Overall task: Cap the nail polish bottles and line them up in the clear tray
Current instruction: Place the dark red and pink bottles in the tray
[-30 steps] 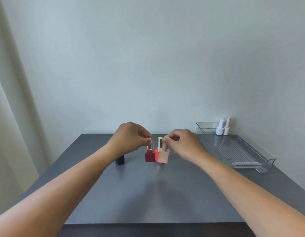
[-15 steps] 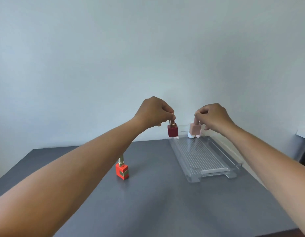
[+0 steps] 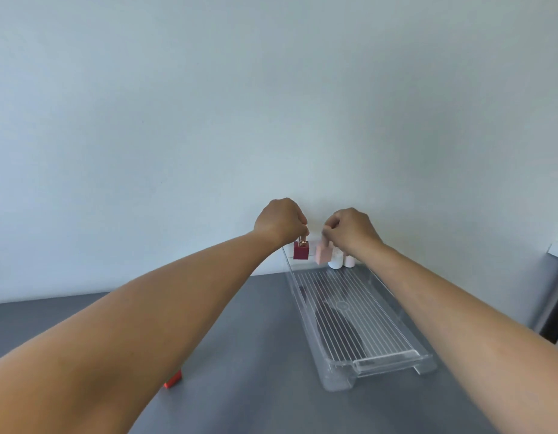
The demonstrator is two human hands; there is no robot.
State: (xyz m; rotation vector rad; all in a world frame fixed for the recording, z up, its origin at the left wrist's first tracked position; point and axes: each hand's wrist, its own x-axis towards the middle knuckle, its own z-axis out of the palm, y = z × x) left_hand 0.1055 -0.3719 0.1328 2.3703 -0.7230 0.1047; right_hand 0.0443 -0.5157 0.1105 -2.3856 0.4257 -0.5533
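Left hand (image 3: 280, 222): grip pinching the gold-toned cap of a dark red nail polish bottle (image 3: 301, 249), fingers closing together around the cap from above; the square bottle is hanging upright below the fingertips, in the air over the far left corner of the clear tray (image 3: 387, 363). Right hand (image 3: 349, 230): grip pinching the top of a pale pink nail polish bottle (image 3: 322, 254), its cap hidden inside the curled fingers; the bottle is hanging slightly tilted, just to the right of the dark red one and not touching it, over the far end of the tray. Two white bottles (image 3: 341, 260) are standing upright side by side on the tray floor against its far wall, just behind and to the right of the pink bottle, their upper parts hidden by the right hand. The tray, long and ribbed along its floor, is lying on the dark grey surface (image 3: 255, 355) with its near handle lip pointing towards the viewer; the rest of its floor is showing only ribs. An orange-red bottle (image 3: 173, 379) is sitting on the surface well to the left of the tray, mostly hidden behind the left forearm. Both forearms are reaching forward, bare, towards a plain pale wall (image 3: 271, 104).
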